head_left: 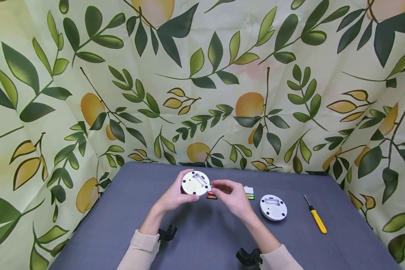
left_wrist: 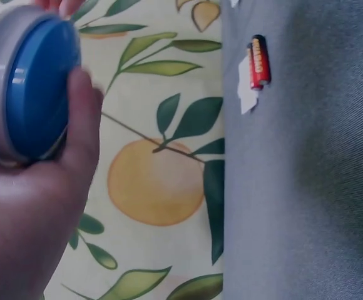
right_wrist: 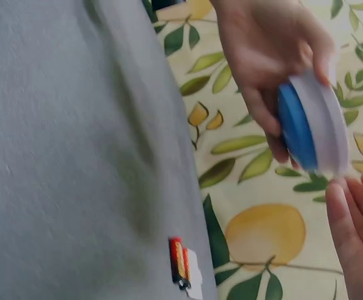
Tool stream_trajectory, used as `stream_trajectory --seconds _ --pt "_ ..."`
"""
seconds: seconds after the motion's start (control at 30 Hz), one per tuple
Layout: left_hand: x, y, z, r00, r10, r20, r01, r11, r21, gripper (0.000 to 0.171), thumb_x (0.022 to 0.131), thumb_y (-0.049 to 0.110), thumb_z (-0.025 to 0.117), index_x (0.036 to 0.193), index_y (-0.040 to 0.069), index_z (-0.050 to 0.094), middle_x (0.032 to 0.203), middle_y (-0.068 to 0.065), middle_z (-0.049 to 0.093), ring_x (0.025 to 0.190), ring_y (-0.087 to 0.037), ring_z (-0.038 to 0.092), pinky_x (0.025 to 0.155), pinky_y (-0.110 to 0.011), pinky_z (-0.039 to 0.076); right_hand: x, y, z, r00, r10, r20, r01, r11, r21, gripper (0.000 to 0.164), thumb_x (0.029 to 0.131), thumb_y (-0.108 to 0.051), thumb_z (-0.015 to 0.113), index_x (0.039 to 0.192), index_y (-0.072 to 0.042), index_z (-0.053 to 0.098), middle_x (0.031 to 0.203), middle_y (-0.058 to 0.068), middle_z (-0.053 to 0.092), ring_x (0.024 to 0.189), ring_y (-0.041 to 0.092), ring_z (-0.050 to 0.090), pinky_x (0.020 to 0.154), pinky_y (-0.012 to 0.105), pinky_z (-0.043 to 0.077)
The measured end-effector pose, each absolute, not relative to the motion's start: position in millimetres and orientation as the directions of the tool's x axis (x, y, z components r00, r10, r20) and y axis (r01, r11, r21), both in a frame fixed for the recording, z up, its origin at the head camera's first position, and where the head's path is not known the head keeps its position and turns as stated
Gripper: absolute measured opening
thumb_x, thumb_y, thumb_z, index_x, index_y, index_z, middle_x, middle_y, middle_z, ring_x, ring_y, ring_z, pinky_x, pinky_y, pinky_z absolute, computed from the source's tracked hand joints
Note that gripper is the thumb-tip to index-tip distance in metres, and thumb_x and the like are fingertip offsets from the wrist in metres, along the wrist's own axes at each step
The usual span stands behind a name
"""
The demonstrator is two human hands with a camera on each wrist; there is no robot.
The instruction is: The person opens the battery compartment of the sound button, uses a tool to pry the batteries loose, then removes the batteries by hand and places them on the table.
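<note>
My left hand (head_left: 174, 195) grips a round white device (head_left: 191, 186) by its rim, fingers behind and thumb along the lower edge. Its back, with a battery compartment, faces me. In the left wrist view the device's other side shows a blue dome (left_wrist: 44, 87). My right hand (head_left: 234, 197) is at the device's right edge, fingertips (right_wrist: 337, 190) close to the rim. Nothing shows between its thumb and fingers in the right wrist view; whether they touch the rim cannot be told. Red batteries (head_left: 212, 196) lie on the table behind, beside a white piece (left_wrist: 247, 87).
A second round white device (head_left: 273, 214) lies back up to the right, its compartment showing. Green batteries (head_left: 250, 196) and a white piece (head_left: 248, 189) lie behind my right hand. A yellow-handled screwdriver (head_left: 317, 219) lies farther right. Patterned cloth (head_left: 202, 112) hangs behind the grey table (head_left: 202, 247).
</note>
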State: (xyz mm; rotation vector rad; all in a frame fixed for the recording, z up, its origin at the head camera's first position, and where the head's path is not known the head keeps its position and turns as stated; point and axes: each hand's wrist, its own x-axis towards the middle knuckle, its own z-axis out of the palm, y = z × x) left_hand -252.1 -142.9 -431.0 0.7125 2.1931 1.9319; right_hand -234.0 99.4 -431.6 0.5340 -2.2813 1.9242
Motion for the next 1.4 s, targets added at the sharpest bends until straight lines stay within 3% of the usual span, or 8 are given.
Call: stream_trajectory --seconds 0.23,0.4,0.57,1.1,1.4 --pt "-251 -141 -432 -0.916 0.368 0.157 0.212 0.113 0.971 0.089 0.086 0.009 0.078 0.156 0.01 0.024 0.145 -0.016 0.043 0.124 -0.024 0.048 0.102 -0.032 0.041 -228 81 -442 -0.914 -0.196 0.355 -0.378 0.099 -0.92 0.041 0.087 -0.005 0.08 0.126 -0.001 0.069 0.123 0.016 0.068 0.103 0.034 0.07 0.085 0.03 0.057" --pt "-250 -147 -434 -0.898 0.417 0.139 0.206 0.119 0.971 0.088 0.092 0.01 0.071 0.16 0.005 0.014 0.157 -0.019 0.031 0.14 -0.03 0.035 0.115 -0.043 0.029 -231 69 -448 -0.922 -0.19 0.338 -0.355 0.062 -0.933 0.057 0.084 0.0 0.08 0.137 0.006 0.058 0.137 0.021 0.057 0.116 0.037 0.064 0.096 0.038 0.053" --pt "-248 -158 -435 -0.888 0.436 0.146 0.219 0.123 0.968 0.086 0.095 0.009 0.069 0.159 -0.001 0.013 0.161 -0.023 0.026 0.148 -0.036 0.026 0.12 -0.048 0.022 -239 60 -448 -0.93 -0.185 0.316 -0.33 0.051 -0.942 0.068 0.083 -0.003 0.083 0.142 0.009 0.052 0.141 0.022 0.053 0.125 0.038 0.058 0.102 0.039 0.048" --pt "-259 -178 -455 -0.943 0.313 0.117 0.195 0.232 0.953 0.076 0.09 0.006 0.076 0.15 -0.007 0.032 0.145 -0.029 0.048 0.13 -0.041 0.053 0.106 -0.045 0.045 -273 47 -468 -0.919 -0.34 0.2 -0.25 0.11 -0.962 0.071 0.083 0.001 0.08 0.142 0.016 0.044 0.142 0.033 0.049 0.129 0.042 0.054 0.103 0.04 0.048" --pt "-258 -168 -467 -0.97 0.23 0.075 0.197 0.57 0.798 0.07 0.083 0.007 0.084 0.138 -0.01 0.045 0.13 -0.024 0.062 0.115 -0.033 0.064 0.098 -0.049 0.05 -278 42 -488 -0.919 -0.354 0.175 -0.244 0.161 -0.956 0.069 0.08 0.006 0.08 0.137 0.022 0.045 0.136 0.038 0.051 0.125 0.046 0.056 0.098 0.041 0.051"
